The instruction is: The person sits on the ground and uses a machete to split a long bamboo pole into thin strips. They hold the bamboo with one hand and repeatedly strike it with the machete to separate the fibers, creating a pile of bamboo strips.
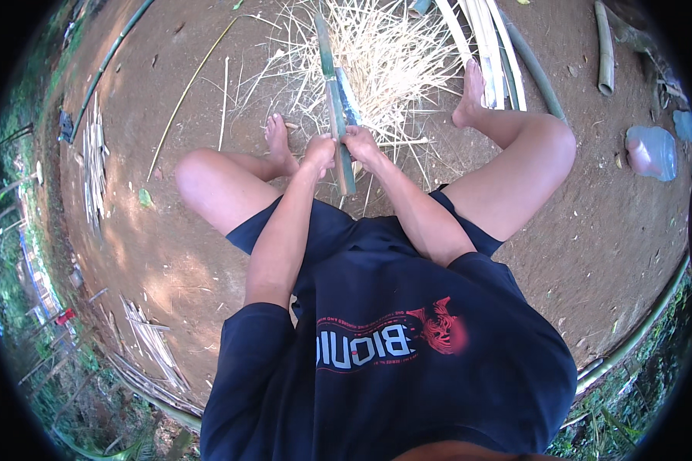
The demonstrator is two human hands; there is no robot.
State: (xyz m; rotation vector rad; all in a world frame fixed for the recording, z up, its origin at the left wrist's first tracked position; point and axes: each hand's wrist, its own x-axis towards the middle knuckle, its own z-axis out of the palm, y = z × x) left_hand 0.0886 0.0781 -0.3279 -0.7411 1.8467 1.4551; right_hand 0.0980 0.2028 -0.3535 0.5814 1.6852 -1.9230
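A split length of green bamboo (335, 104) runs lengthwise between my bent legs, its near end close to my shorts. My left hand (321, 154) is closed at its left side, gripping it. On its right side, my right hand (361, 146) is closed with a knife (348, 98), whose dark, shiny blade extends away from me alongside the bamboo. The knife's handle is hidden in the fingers. Beyond both hands lies a heap of pale bamboo shavings (396, 61), partly behind the blade and bamboo.
Long pale bamboo strips (488, 46) and a green pole (530, 58) lie beyond my right foot. Farther right are a bamboo tube (603, 54) and a clear plastic container (651, 152). Bundled thin sticks (94, 161) and another pole (108, 65) lie on the dirt at left.
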